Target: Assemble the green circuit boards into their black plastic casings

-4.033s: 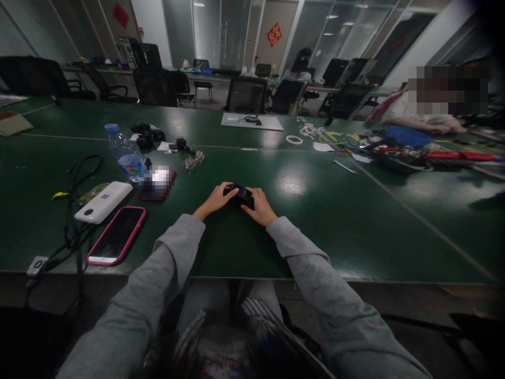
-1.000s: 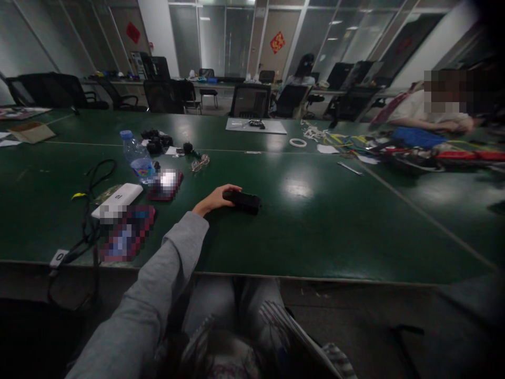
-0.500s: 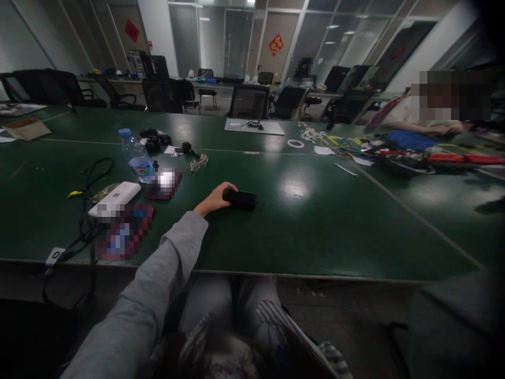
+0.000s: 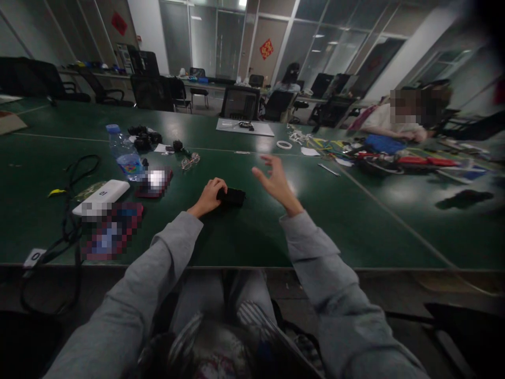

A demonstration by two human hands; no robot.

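Note:
My left hand [image 4: 210, 197] is closed around the left end of a small black box-shaped object [image 4: 234, 197], low over or on the green table [image 4: 252, 237]. The object is too dark to show what kind it is. To the right of it, my right hand [image 4: 275, 180] is raised above the table with thumb and fingers apart, holding nothing. A gap separates the right hand from the black object. Both forearms are in grey sleeves.
Left of my hands lie two phones, a white power bank [image 4: 102, 198], a black cable [image 4: 73, 205], a plastic bottle [image 4: 125, 158] and glasses [image 4: 191, 161]. A roll of white tape [image 4: 284, 145] lies further back. At the right, a person sits behind a heap of cables [image 4: 379, 158].
My right hand has come into view from the right, fingers apart, beside the black object. My left hand still grips the object's left end. The whole view has shifted slightly.

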